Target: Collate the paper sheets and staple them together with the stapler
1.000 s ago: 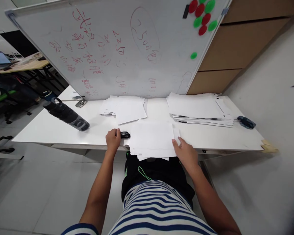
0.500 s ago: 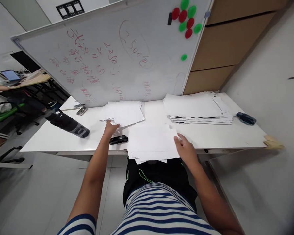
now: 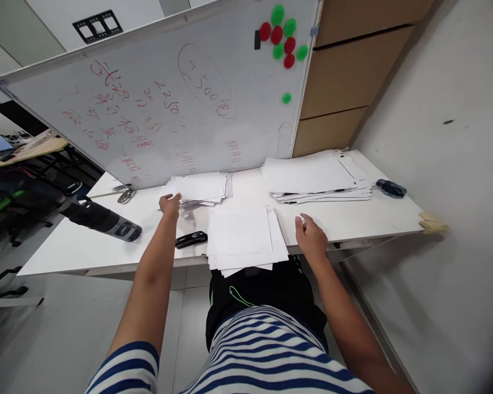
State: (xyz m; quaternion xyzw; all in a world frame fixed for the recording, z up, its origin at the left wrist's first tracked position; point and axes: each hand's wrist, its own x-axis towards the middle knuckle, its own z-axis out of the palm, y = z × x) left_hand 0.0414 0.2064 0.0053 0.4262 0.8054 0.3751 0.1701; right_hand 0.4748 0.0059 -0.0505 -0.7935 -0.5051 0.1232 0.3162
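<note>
Left of the half-curled, seemingly empty right hand (image 3: 312, 237) lies the pile (image 3: 240, 235); just nearer than the left hand (image 3: 170, 206), the stapler (image 3: 191, 239); and at that hand's parted fingers, grip unclear, the stack (image 3: 201, 186), best pinched lightly and level.

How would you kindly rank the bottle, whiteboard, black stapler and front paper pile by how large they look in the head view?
1. Whiteboard
2. Front paper pile
3. Bottle
4. Black stapler
</note>
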